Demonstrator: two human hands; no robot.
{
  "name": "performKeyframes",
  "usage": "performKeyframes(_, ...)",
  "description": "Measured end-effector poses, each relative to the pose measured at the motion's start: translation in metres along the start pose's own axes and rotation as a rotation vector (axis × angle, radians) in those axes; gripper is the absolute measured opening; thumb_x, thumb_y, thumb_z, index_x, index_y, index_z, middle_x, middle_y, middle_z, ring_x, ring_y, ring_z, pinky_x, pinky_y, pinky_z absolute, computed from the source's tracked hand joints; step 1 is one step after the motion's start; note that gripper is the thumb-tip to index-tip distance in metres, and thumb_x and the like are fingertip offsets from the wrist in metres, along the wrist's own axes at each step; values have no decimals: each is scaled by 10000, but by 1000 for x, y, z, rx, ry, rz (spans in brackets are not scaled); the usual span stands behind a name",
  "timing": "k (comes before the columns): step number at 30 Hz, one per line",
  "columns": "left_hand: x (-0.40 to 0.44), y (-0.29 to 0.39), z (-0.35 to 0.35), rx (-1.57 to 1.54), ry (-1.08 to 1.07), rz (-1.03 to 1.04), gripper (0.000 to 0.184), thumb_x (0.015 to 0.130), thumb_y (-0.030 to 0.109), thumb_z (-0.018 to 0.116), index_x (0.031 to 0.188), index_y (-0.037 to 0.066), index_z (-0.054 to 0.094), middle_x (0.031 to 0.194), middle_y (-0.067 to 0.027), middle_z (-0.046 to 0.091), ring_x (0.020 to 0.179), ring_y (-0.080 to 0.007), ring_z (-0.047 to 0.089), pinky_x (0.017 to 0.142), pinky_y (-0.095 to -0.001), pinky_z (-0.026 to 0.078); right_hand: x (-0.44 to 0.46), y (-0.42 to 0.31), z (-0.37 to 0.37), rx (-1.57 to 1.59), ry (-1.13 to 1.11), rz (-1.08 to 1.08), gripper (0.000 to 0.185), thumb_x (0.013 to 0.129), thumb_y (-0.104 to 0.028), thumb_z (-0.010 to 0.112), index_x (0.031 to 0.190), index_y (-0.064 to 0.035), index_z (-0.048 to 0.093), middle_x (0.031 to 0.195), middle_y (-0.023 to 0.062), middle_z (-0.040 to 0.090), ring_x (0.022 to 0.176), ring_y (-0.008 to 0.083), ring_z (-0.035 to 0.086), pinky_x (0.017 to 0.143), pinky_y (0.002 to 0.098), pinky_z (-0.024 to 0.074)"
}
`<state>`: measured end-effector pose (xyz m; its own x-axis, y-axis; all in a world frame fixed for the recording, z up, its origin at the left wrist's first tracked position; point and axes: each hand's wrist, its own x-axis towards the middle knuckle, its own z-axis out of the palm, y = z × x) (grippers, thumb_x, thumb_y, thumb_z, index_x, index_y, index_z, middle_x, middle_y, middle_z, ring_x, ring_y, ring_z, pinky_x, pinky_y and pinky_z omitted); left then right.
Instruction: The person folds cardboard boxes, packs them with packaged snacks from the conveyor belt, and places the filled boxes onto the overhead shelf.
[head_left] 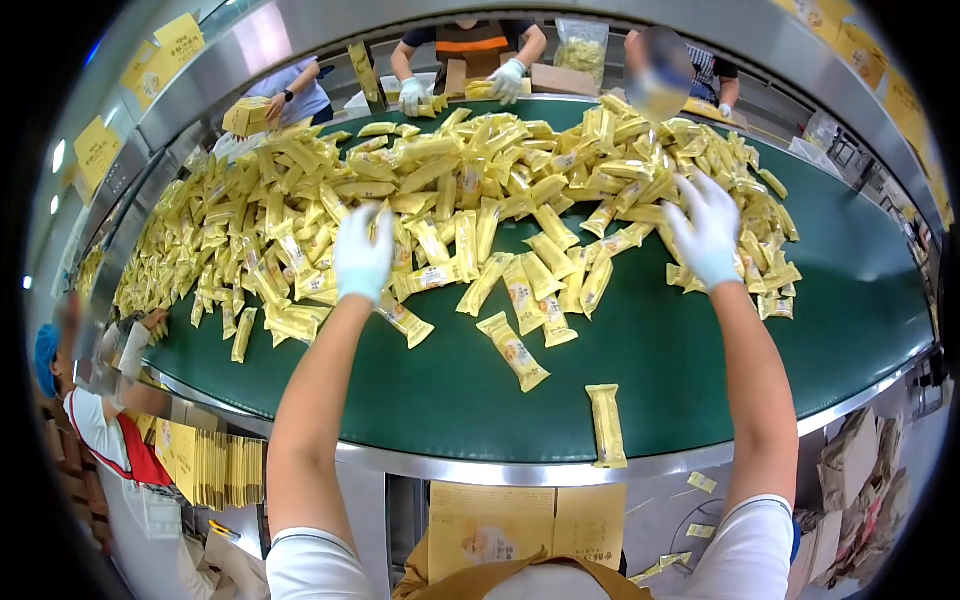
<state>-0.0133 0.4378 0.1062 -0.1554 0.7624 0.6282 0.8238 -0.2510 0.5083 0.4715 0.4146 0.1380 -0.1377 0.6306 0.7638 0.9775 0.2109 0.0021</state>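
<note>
A large heap of yellow wrapped snack packets (pixel 430 175) lies across the green conveyor belt (pixel 480 390). My left hand (pixel 363 255), in a white glove, rests at the near side of the heap, its fingers apart over several packets. On the other side, my right hand (pixel 705 232), gloved too, is spread open against the packets at the right part of the heap. Neither hand visibly grips a packet. Between my arms, one loose packet (pixel 513 352) lies in front of the heap, and another packet (pixel 605 427) sits at the belt's near edge.
A yellow printed carton (pixel 490 530) stands below the metal edge in front of me. Flattened cartons (pixel 215 465) are stacked at left. Across the belt, a co-worker's gloved hands (pixel 508 82) handle packets; other people stand at both sides. A few packets (pixel 702 482) lie on the floor.
</note>
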Motion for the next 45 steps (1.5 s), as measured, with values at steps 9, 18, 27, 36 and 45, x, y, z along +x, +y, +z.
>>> performKeyframes(9, -48, -145, 52, 173, -330, -198, 607, 944, 480, 622, 1384, 64, 571, 1434, -243, 521, 1331, -397, 481, 1127, -428, 368, -211, 303, 100, -241, -404, 350, 533, 998, -452, 524, 1436, -147, 533, 1488, 133, 492, 1336, 352, 459, 1130, 415, 371)
performKeyframes(18, -31, -88, 141, -138, -536, -221, 841, 871, 558, 694, 1500, 59, 442, 1498, -197, 500, 1410, -329, 450, 1163, -371, 329, -82, 80, 185, 266, -417, 497, 686, 913, -674, 517, 1509, -344, 440, 1452, 168, 525, 1293, 372, 538, 1069, 450, 434)
performKeyframes(27, -53, 49, 168, -208, -983, 124, 713, 849, 565, 680, 1452, 232, 499, 1242, -256, 656, 1168, -427, 620, 1034, -423, 476, -85, -47, 152, 378, -585, 359, 506, 873, -520, 582, 1323, -291, 587, 1354, 126, 531, 1199, 327, 591, 921, 481, 462)
performKeyframes(36, -56, 50, 85, 32, -1243, 199, 543, 876, 514, 650, 1332, 219, 657, 1479, -185, 491, 1257, -352, 553, 1045, -400, 446, -114, -129, 78, 436, -689, 205, 417, 893, -472, 614, 1274, -301, 604, 1250, 111, 533, 1170, 328, 556, 905, 500, 441)
performKeyframes(45, -164, 80, -76, 16, -713, 252, 717, 825, 488, 695, 1451, 181, 525, 1424, -284, 494, 1308, -455, 487, 1103, -487, 387, -144, -127, -70, 675, -603, 231, 542, 907, -367, 621, 1392, -136, 546, 1303, 177, 582, 1182, 366, 541, 1011, 447, 436)
